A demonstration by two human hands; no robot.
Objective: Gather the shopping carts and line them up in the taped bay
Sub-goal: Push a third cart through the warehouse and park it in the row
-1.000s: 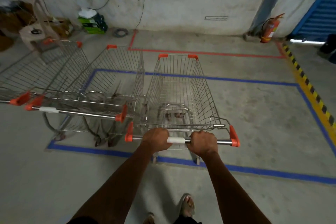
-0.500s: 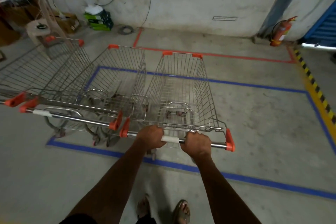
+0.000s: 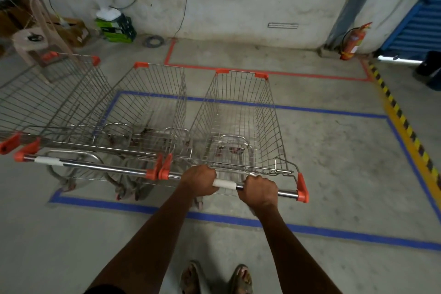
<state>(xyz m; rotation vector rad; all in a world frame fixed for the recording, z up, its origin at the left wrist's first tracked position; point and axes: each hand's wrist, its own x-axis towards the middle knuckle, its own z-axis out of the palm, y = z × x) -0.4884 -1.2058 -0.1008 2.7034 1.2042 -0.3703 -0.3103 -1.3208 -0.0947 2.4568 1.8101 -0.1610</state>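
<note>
Left hand (image 3: 200, 180) and right hand (image 3: 259, 191) gripping cart handle (image 3: 225, 184), basket (image 3: 241, 122) ahead

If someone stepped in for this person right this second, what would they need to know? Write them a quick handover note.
Left hand: grips the handle bar of the right-hand cart.
Right hand: grips the same bar, further right.
Carts: three stand side by side. The held cart and the middle cart sit over the blue-taped bay, their handle ends almost touching. The left cart lies mostly beyond the bay's left tape line.
Done: the held cart is roughly level with the middle one.
Left: probably let go here, then bring the left cart inside the tape. Whether more carts wait elsewhere cannot be seen.
</note>
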